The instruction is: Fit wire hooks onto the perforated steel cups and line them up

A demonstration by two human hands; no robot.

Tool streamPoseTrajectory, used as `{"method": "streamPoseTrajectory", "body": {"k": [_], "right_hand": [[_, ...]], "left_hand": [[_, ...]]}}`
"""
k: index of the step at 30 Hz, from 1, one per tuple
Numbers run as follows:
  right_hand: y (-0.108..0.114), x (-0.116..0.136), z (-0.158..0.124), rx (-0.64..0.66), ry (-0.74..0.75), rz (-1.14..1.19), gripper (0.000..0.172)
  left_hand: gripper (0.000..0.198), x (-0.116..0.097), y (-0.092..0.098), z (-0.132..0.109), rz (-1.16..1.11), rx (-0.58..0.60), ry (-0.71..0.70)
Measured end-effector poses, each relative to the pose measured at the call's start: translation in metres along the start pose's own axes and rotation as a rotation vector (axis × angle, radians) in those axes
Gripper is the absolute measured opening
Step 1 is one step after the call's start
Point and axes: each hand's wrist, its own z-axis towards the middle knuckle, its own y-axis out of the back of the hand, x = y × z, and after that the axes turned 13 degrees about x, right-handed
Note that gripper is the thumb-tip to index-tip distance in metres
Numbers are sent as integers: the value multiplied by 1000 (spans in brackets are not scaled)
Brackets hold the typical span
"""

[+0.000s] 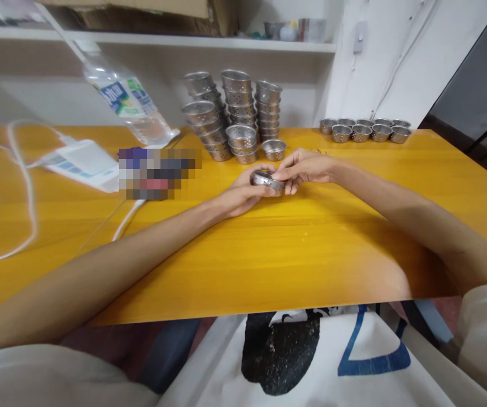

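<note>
Over the middle of the yellow table, both hands hold one small perforated metal cup (264, 180). My left hand (243, 192) wraps round its left side, thumb along the front wall. My right hand (300, 170) grips the right edge, with the thumb at the rim and the other fingers bent round the side. A single similar cup (274, 150) stands on the table just behind the hands. Stacks of these cups (237, 93) rise behind it, several high. What lies inside the held cup cannot be made out.
Two rows of cups (361, 133) stand at the table's back right. A clear plastic bottle (131, 104), a white power strip (85, 164) with cables and a blurred-out patch are on the left. Behind the stacks runs a white shelf (162, 42) carrying a cardboard box (142, 14).
</note>
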Motion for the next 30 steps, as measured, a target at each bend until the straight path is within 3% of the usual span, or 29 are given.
{"method": "streamPoseTrajectory", "body": {"k": [3, 13, 17, 20, 23, 27, 30], "right_hand": [[5, 5, -3, -38, -41, 22, 36], [-13, 6, 5, -450, 81, -216, 58], [-16, -4, 10, -434, 18, -139, 61], [-12, -10, 14, -404, 57, -46, 57], [3, -11, 15, -510, 88, 15, 44], [42, -12, 5, -880, 79, 92, 29], [80, -17, -13, -1068, 91, 103, 24]], "left_hand": [[59, -1, -5, 1, 4, -27, -6], [79, 8, -8, 5, 66, -235, -108], [82, 6, -9, 5, 122, -268, -113], [78, 6, -10, 5, 169, -240, -103], [82, 9, -8, 6, 162, -235, -128], [73, 14, -2, 6, 97, -240, -115], [64, 15, 3, 4, 106, -226, -83]]}}
